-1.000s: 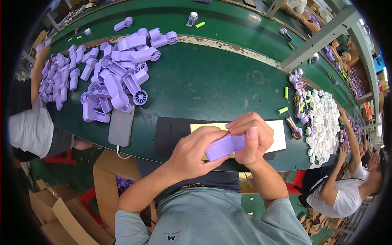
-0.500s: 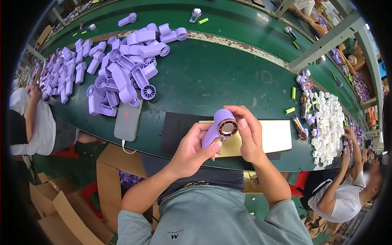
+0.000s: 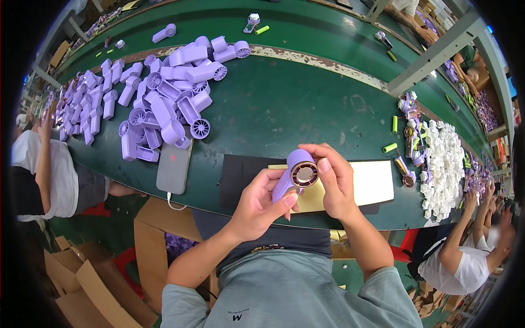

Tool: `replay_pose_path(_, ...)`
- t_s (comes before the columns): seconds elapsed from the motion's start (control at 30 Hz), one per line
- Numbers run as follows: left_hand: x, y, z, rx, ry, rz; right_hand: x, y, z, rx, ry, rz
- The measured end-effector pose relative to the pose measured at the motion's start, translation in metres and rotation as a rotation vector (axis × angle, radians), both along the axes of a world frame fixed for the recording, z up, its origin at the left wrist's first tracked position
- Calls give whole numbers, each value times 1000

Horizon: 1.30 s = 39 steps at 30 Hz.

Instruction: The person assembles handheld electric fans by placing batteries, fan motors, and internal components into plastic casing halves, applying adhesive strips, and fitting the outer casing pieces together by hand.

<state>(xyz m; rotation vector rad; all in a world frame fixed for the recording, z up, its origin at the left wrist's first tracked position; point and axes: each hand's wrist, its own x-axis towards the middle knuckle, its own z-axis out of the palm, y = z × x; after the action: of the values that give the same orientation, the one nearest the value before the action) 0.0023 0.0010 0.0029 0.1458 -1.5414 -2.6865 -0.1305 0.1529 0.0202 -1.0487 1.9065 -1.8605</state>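
Note:
A purple handheld fan (image 3: 298, 162) with a round, gold-rimmed front is held above the table in both hands. My left hand (image 3: 266, 203) is closed round its handle, the thumb pressed along the near side. The fingers of my right hand (image 3: 334, 179) grip the round head from the right. Beneath them lie a black sheet (image 3: 234, 183) and a pale yellow and white sheet (image 3: 373, 181) on the green table (image 3: 273, 104). The far side of the fan is hidden.
Purple fan shells (image 3: 164, 109) are heaped at the left, beside a grey power bank (image 3: 174, 168) with a white cable. White parts (image 3: 439, 169), green cylindrical batteries (image 3: 390, 148) and fan assemblies (image 3: 406, 174) lie at the right. Cardboard boxes (image 3: 150, 240) stand below. Co-workers sit at both sides.
The view has shifted slightly, so the scene sits a little differently. Both hands keep the same grip on the fan, with hardly any movement.

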Motion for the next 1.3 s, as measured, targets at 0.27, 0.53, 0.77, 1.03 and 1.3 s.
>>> replay_pose_path(0.27,-7,1,-1,-633,197,257,1,0,0,-44,-149,13)
replay_pose_path(0.53,-9,-3,15,-972,247,154,5,-2,-9,-78,-90,-188)
replay_pose_path(0.77,-11,7,4,-1002,349,232,-1,-3,-13,-150,113,-251)
replay_pose_path(1.03,-22,-24,15,-7,-314,-275,-9,-2,13,20,131,-201)
replay_pose_path(1.3,-22,-10,19,-77,-255,-179,-2,-2,4,-170,414,-213)
